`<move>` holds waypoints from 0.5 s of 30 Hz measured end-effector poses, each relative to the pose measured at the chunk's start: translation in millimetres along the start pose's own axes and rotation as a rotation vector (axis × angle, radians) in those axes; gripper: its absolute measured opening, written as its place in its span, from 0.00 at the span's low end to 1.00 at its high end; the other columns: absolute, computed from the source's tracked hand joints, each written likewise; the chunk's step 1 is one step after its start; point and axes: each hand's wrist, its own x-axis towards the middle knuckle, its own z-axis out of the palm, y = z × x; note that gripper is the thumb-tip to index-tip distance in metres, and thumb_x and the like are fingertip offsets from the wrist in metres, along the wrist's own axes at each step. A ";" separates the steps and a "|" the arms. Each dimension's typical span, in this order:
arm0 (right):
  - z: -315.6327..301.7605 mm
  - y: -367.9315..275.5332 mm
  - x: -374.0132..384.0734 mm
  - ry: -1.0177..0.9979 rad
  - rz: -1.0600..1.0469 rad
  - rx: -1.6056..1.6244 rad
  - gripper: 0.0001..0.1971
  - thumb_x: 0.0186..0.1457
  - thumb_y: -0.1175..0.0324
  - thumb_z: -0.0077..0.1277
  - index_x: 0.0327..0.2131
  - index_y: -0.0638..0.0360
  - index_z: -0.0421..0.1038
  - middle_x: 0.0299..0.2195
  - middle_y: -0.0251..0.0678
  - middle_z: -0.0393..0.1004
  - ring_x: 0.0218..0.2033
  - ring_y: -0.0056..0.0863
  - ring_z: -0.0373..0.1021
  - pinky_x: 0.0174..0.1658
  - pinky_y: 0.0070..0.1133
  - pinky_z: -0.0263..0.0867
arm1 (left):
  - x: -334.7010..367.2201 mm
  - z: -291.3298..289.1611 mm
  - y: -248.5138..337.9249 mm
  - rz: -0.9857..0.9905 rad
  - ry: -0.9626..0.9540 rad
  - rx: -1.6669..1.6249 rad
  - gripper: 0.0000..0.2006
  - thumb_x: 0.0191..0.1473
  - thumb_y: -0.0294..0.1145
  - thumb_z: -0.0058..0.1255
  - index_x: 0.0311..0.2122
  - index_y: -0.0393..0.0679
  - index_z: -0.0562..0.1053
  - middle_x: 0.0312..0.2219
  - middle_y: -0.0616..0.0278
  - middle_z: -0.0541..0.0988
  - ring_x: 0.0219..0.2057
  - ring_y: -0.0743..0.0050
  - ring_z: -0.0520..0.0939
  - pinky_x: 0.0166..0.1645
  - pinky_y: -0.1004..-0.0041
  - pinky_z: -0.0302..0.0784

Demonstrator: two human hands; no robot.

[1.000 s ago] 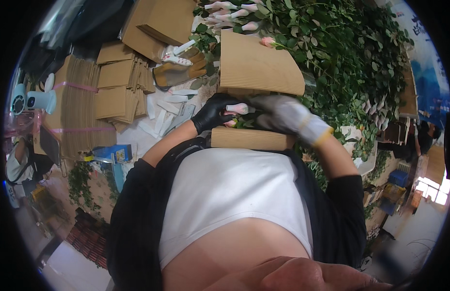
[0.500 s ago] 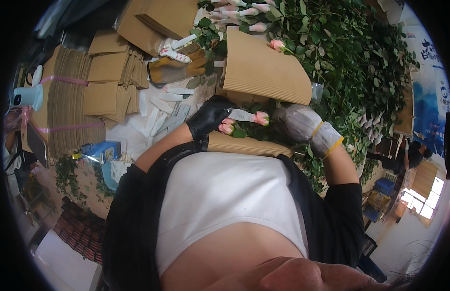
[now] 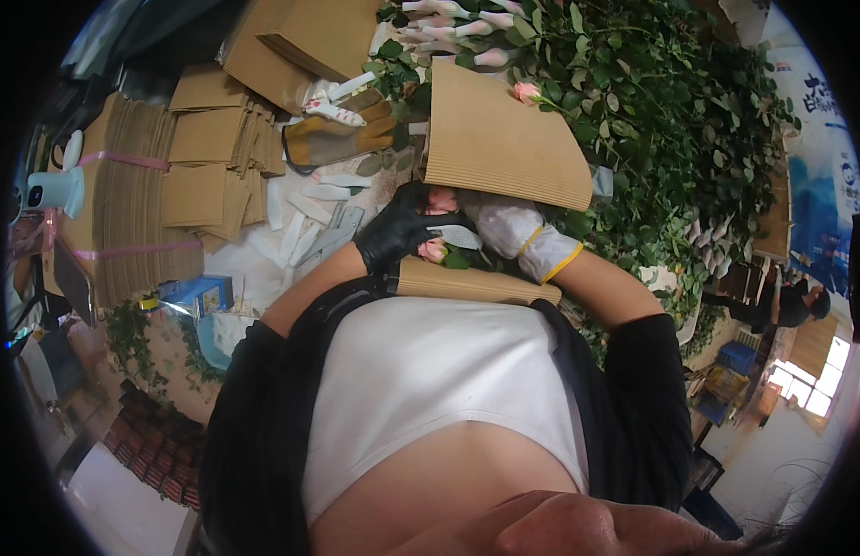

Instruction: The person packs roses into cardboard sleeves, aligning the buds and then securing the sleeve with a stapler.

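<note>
Left hand (image 3: pixel 393 230) curled, black-gloved; right hand (image 3: pixel 504 227) pale-gloved, just beside.

A snug, black, slightly glossy glove covers the left hand (image 3: pixel 397 232). The right hand (image 3: pixel 504 227) wears a looser, whitish-grey glove, creased, with a thin yellow line near the wrist and a bright yellow hem (image 3: pixel 561 263) behind it. Further up from each hand, past a bare forearm, begins the dark sleeve of an open black jacket (image 3: pixel 624 435), worn over a plain white top (image 3: pixel 439 361) with a wide, curved, seamed neckline.
</note>
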 end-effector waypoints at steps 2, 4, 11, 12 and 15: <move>-15.9 -1.4 5.7 -0.085 0.066 0.005 0.22 0.58 0.66 0.43 0.55 0.60 0.66 0.34 0.45 0.79 0.33 0.44 0.76 0.37 0.37 0.72 | 5.4 -11.6 -8.0 0.204 -0.026 0.342 0.12 0.54 0.27 0.58 0.44 0.38 0.73 0.31 0.65 0.76 0.32 0.78 0.75 0.39 0.76 0.73; -32.2 -5.3 7.7 -0.306 0.150 0.067 0.21 0.58 0.66 0.44 0.55 0.59 0.67 0.34 0.45 0.79 0.34 0.45 0.76 0.37 0.37 0.72 | 5.6 -18.4 9.5 0.445 -0.087 0.918 0.13 0.53 0.26 0.59 0.43 0.38 0.74 0.34 0.64 0.78 0.33 0.74 0.77 0.43 0.74 0.73; -68.4 -20.5 -10.4 -0.089 0.109 0.432 0.17 0.56 0.63 0.49 0.45 0.62 0.70 0.27 0.50 0.78 0.30 0.48 0.77 0.32 0.36 0.71 | 10.3 -32.8 -14.9 0.503 -0.111 0.732 0.12 0.52 0.26 0.59 0.44 0.40 0.77 0.43 0.57 0.79 0.44 0.60 0.80 0.51 0.68 0.74; -64.9 -21.3 -5.4 -0.244 0.171 0.393 0.16 0.56 0.62 0.50 0.44 0.61 0.72 0.29 0.49 0.79 0.32 0.46 0.77 0.34 0.37 0.71 | 13.4 -34.5 -15.8 0.531 -0.133 0.758 0.12 0.52 0.27 0.60 0.44 0.41 0.78 0.43 0.57 0.79 0.44 0.59 0.80 0.51 0.67 0.74; -102.6 -40.7 12.3 -0.248 0.136 0.304 0.13 0.53 0.62 0.50 0.34 0.63 0.75 0.40 0.47 0.78 0.40 0.41 0.76 0.40 0.35 0.71 | 19.3 -42.6 -8.3 0.642 -0.178 0.893 0.14 0.51 0.28 0.60 0.45 0.43 0.78 0.46 0.54 0.79 0.46 0.52 0.79 0.53 0.62 0.73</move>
